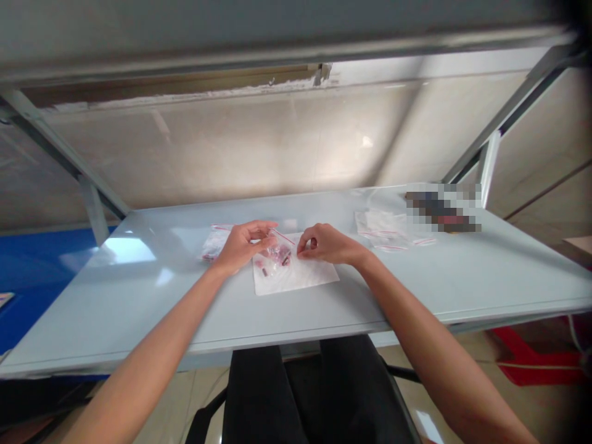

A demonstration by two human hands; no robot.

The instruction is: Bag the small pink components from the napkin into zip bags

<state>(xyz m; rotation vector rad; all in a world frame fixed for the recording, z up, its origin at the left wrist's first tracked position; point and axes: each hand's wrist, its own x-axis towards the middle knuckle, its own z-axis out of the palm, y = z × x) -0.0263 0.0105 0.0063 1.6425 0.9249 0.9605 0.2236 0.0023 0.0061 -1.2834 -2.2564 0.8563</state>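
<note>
My left hand (243, 243) grips a small clear zip-lock bag (276, 250) with a red line along its top. Reddish and dark small pieces show in or under the bag; which of the two I cannot tell. Just right of the bag is my right hand (324, 243), its thumb and fingertips pinched together low over a white sheet (300, 277). Whatever that pinch holds, if anything, is too small to make out. A dark little piece (265, 272) shows on the sheet's left part, below the bag.
Left of the sheet, partly behind my left hand, lies a pile of filled zip-lock bags (213, 243). Flat zip-lock bags (383, 228) lie to the right on the grey table (462, 271). A blurred-out object (444, 209) sits at the back right. A shelf (277, 37) hangs overhead.
</note>
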